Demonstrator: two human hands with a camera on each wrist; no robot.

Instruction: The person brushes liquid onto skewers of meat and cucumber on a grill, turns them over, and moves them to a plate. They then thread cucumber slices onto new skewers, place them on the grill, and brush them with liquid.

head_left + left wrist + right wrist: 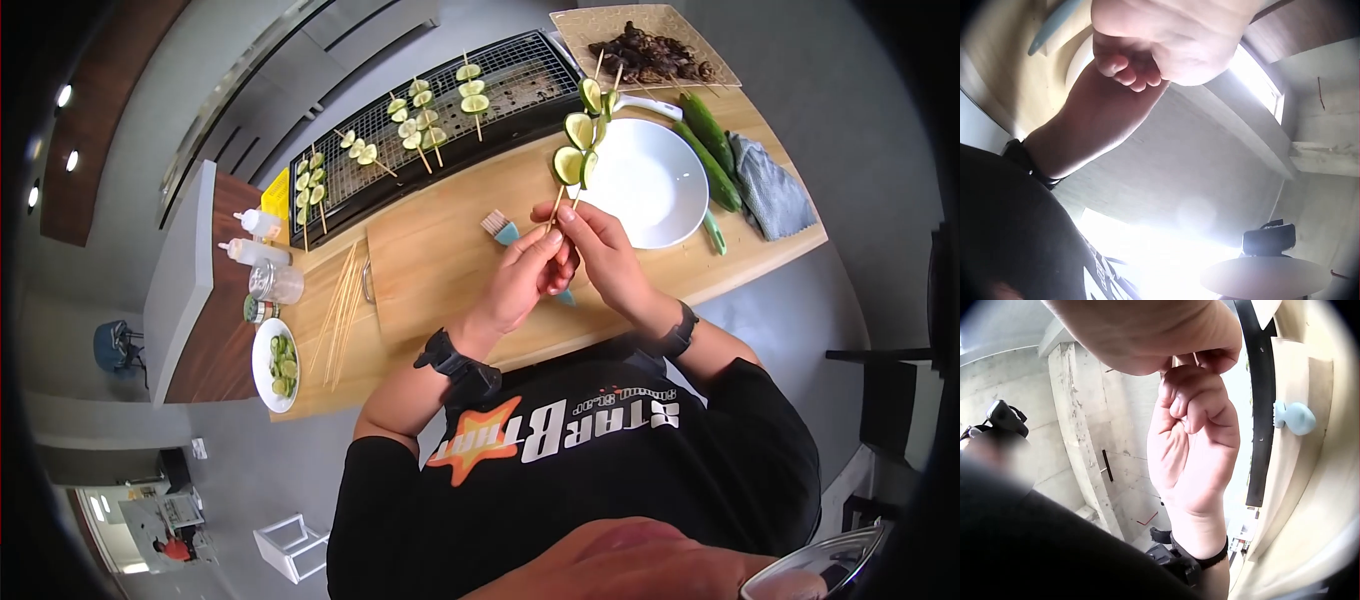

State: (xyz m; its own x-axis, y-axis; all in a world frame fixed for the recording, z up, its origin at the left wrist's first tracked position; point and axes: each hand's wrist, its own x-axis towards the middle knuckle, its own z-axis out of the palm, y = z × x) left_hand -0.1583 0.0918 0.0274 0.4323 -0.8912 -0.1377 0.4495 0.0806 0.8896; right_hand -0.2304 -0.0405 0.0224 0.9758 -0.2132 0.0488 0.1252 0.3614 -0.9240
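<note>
Green-edged slices [578,130] ride two skewers [559,200] just beyond our fingers [543,247], which pinch the bare lower sticks; we judge them light, stiff, the slices soft, slippery, best left unsqueezed.

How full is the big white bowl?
Apparently empty: the big white bowl shows bare interior; held skewered slices cover part of its edge.

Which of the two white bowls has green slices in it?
The smaller bowl, at left in the head view near the clear jar, holds green slices. The larger bowl, beside the long green cucumbers, shows plain white inside.
</note>
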